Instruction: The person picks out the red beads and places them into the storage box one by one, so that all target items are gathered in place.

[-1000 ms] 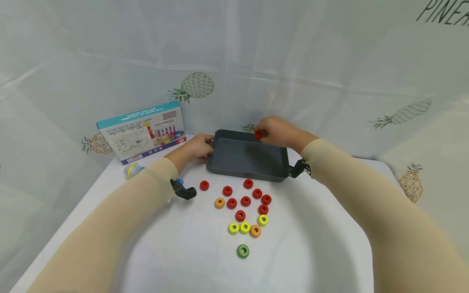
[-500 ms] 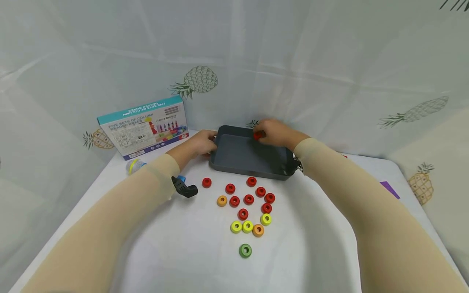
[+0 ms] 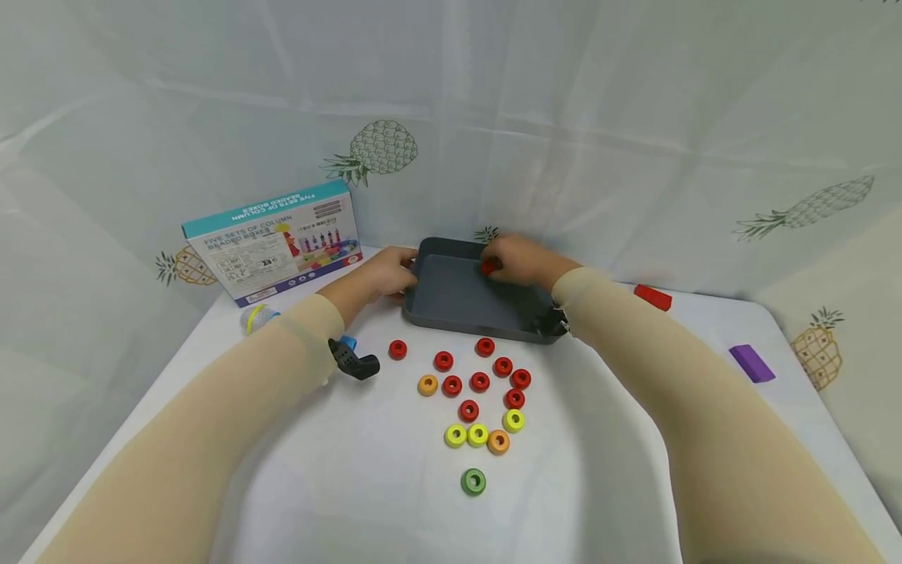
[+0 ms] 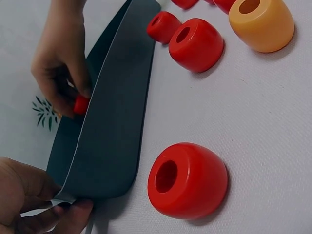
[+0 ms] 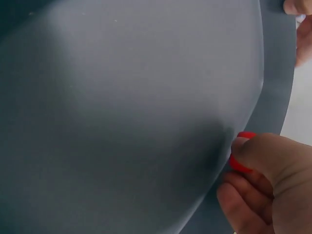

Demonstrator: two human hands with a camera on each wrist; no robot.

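Observation:
In the head view, a dark grey tray lies at the back of the white table. My left hand grips its left rim, thumb and fingers on either side of the wall. Over the tray's back part, my right hand pinches a red bead between thumb and fingers, close to the wall in the right wrist view. In front of the tray lie several loose red beads, two orange beads, three yellow beads and one green bead.
A bead-set carton leans at the back left, with a grey, yellow-banded round thing before it. A blue piece is partly hidden by my left forearm. On the right lie a red block and a purple block.
My right hand has come down towards the tray and slightly left, still pinching the red bead. My left hand keeps its grip. The head view has shifted, bringing the red and purple blocks into sight.

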